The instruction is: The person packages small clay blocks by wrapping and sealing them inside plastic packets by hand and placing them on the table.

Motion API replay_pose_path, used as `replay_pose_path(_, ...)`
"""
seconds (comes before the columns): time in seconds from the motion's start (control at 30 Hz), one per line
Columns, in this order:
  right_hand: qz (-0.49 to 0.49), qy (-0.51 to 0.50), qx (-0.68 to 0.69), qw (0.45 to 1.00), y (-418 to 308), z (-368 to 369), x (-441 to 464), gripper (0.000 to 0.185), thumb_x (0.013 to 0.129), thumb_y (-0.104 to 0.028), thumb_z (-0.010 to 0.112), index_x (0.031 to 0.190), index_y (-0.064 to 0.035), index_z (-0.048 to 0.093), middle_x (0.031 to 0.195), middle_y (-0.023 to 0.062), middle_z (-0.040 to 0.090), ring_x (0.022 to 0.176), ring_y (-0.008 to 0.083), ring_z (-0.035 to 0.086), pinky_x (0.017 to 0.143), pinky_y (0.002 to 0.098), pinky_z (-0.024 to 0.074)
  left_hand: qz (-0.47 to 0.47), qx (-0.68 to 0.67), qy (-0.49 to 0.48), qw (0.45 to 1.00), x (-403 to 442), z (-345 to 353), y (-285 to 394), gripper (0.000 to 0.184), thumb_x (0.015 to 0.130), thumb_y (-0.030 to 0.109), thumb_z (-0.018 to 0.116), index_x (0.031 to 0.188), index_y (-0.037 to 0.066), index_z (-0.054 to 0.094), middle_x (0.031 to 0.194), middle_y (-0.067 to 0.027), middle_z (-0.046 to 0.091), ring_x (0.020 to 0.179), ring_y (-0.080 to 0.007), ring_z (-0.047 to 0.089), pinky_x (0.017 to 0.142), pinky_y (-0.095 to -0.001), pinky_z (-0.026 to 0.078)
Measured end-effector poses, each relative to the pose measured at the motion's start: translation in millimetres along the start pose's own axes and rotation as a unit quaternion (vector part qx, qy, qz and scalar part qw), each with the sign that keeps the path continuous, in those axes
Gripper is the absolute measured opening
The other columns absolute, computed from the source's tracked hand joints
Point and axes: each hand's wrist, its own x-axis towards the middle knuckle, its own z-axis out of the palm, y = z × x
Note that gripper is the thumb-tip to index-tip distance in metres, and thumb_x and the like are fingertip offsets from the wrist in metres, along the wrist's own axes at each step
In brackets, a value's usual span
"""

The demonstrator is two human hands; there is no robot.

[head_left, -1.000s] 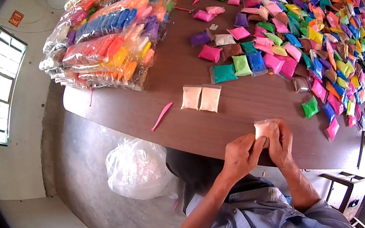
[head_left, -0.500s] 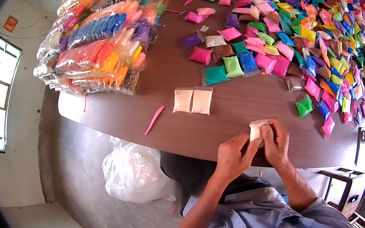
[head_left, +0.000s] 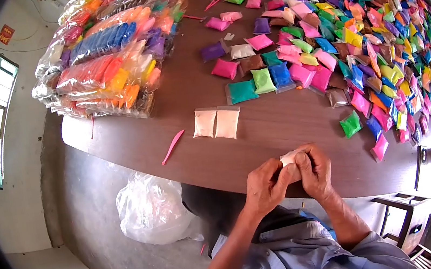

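Note:
Near the table's front edge, my left hand (head_left: pixel 266 185) and my right hand (head_left: pixel 314 170) pinch a small pale peach packet (head_left: pixel 288 158) between them. Fingers and thumbs cover most of it. Two flat peach packets (head_left: pixel 215 123) lie side by side on the brown table (head_left: pixel 176 164), ahead and to the left of my hands. Left of them rests a pink plastic knife-shaped tool (head_left: pixel 173 147). Beyond the pair are a teal packet (head_left: pixel 242 91), a light green packet (head_left: pixel 262 81) and a blue packet (head_left: pixel 281 76).
Stacked clear bags of colourful packets (head_left: pixel 103 67) stand at the back left. A large heap of loose coloured packets (head_left: pixel 373 54) covers the right side. A clear plastic bag (head_left: pixel 152 208) sits on the floor; a stool (head_left: pixel 409 218) stands at lower right.
The view has shifted, so the table things appear further left. Both hands still hold the packet, which is now more covered by the fingers and shows less of its surface.

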Motion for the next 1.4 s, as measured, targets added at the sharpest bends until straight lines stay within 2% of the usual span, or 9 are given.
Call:
replay_pose_path(0.27, 0.045, -0.004, 0.041, 0.998, -3, 1, 0, 0.019, 0.107, -0.015, 0.056, 0.103, 0.0018, 0.065, 0.082, 0.0043, 0.069, 0.073, 0.0073, 0.056, 0.065, 0.0258, 0.0486, 0.048, 0.042, 0.048, 0.997, -3, 6, -7, 0.029, 0.098, 0.019, 0.070, 0.080, 0.001, 0.056, 0.066, -0.0164, 0.050, 0.054, -0.0282, 0.049, 0.051, -0.0390, 0.039)
replay_pose_path(0.43, -0.022, -0.004, -0.008, 1.000, -4, 2, 2, 0.018, 0.104, -0.016, 0.062, 0.101, 0.0015, 0.065, 0.080, 0.0080, 0.070, 0.073, 0.0091, 0.060, 0.065, 0.0275, 0.0503, -0.047, -0.081, 0.048, 0.994, -2, 5, -1, 0.029, 0.098, 0.018, 0.071, 0.080, 0.000, 0.058, 0.064, -0.0084, 0.051, 0.058, -0.0121, 0.048, 0.052, -0.0325, 0.039)
replay_pose_path(0.53, -0.007, -0.001, -0.030, 1.000, -11, 4, 2, 0.016, 0.102, -0.015, 0.065, 0.099, 0.0009, 0.065, 0.076, 0.0070, 0.068, 0.070, 0.0094, 0.059, 0.063, 0.0282, 0.0500, -0.031, -0.025, 0.039, 0.998, -4, 2, -12, 0.029, 0.101, 0.019, 0.068, 0.083, -0.003, 0.061, 0.066, -0.0046, 0.059, 0.064, -0.0072, 0.052, 0.056, -0.0269, 0.044)
replay_pose_path(0.77, 0.017, -0.035, -0.005, 0.999, -7, 4, 2, 0.019, 0.103, -0.017, 0.065, 0.097, 0.0008, 0.065, 0.072, 0.0039, 0.062, 0.068, 0.0075, 0.053, 0.059, 0.0275, 0.0467, -0.008, -0.042, 0.068, 0.997, -5, 1, -10, 0.029, 0.100, 0.016, 0.068, 0.079, -0.001, 0.058, 0.064, -0.0021, 0.053, 0.063, -0.0062, 0.047, 0.054, -0.0271, 0.041)
replay_pose_path(0.83, 0.019, -0.009, -0.005, 1.000, -13, 2, 2, 0.020, 0.103, -0.018, 0.065, 0.096, 0.0010, 0.065, 0.071, 0.0040, 0.062, 0.068, 0.0076, 0.053, 0.060, 0.0272, 0.0468, -0.046, -0.051, 0.037, 0.997, -6, 2, -17, 0.033, 0.098, 0.021, 0.073, 0.078, 0.000, 0.057, 0.065, -0.0046, 0.046, 0.061, -0.0089, 0.042, 0.052, -0.0290, 0.036)
replay_pose_path(0.97, 0.016, 0.017, 0.000, 1.000, -8, 1, 1, 0.021, 0.103, -0.019, 0.064, 0.097, 0.0012, 0.066, 0.071, 0.0032, 0.062, 0.069, 0.0076, 0.054, 0.061, 0.0272, 0.0473, -0.053, -0.068, 0.020, 0.996, -2, 2, 1, 0.030, 0.097, 0.023, 0.074, 0.081, 0.000, 0.061, 0.066, -0.0057, 0.048, 0.061, -0.0089, 0.044, 0.052, -0.0288, 0.037)
replay_pose_path(1.07, 0.014, 0.019, -0.038, 0.999, -9, 2, 1, 0.022, 0.104, -0.020, 0.063, 0.097, 0.0015, 0.066, 0.072, 0.0026, 0.062, 0.070, 0.0078, 0.054, 0.063, 0.0271, 0.0482, -0.039, -0.004, -0.007, 0.999, -2, 1, -3, 0.027, 0.098, 0.021, 0.071, 0.084, 0.000, 0.063, 0.066, -0.0076, 0.050, 0.061, -0.0103, 0.046, 0.053, -0.0298, 0.039)
replay_pose_path(1.17, -0.012, 0.024, -0.032, 0.999, -10, 7, 3, 0.024, 0.105, -0.021, 0.062, 0.097, 0.0018, 0.066, 0.072, 0.0029, 0.062, 0.070, 0.0081, 0.054, 0.063, 0.0275, 0.0480, -0.023, -0.083, 0.021, 0.996, -1, 3, -5, 0.024, 0.099, 0.019, 0.069, 0.085, 0.000, 0.063, 0.067, -0.0088, 0.052, 0.060, -0.0127, 0.047, 0.054, -0.0323, 0.041)
replay_pose_path(1.4, 0.037, -0.020, 0.013, 0.999, 2, 3, -1, 0.029, 0.107, -0.025, 0.060, 0.098, 0.0029, 0.066, 0.074, 0.0020, 0.062, 0.070, 0.0071, 0.053, 0.062, 0.0273, 0.0468, -0.016, -0.013, 0.017, 1.000, -4, -3, -5, 0.023, 0.098, 0.020, 0.070, 0.088, 0.000, 0.066, 0.069, -0.0104, 0.056, 0.059, -0.0159, 0.050, 0.055, -0.0336, 0.043)
